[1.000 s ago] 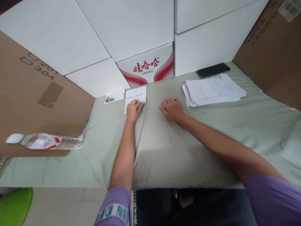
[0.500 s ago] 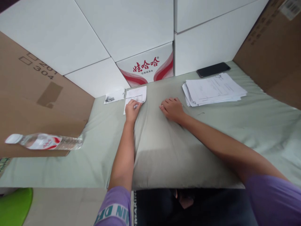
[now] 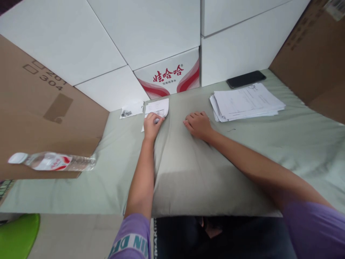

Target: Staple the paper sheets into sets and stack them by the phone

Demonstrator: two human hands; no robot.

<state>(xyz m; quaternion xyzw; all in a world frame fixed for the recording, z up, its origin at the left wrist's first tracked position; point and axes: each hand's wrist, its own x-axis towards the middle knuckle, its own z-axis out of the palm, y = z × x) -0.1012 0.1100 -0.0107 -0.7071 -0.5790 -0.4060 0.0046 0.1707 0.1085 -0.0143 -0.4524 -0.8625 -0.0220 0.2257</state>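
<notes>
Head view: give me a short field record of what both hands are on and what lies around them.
left hand: fingers curled on the folded paper slip
right hand: flat on the grey-green pillow, holds nothing
paper stack: right of the right hand, apart from it
phone: dark, behind the stack
small photo card: left of the slip
water bottle: lying on its side, far left

Boxes (image 3: 151, 32) wall off the rear, paper stack (image 3: 246, 101) right, bottle (image 3: 51, 162) left; open cloth (image 3: 269, 133) btwn.
</notes>
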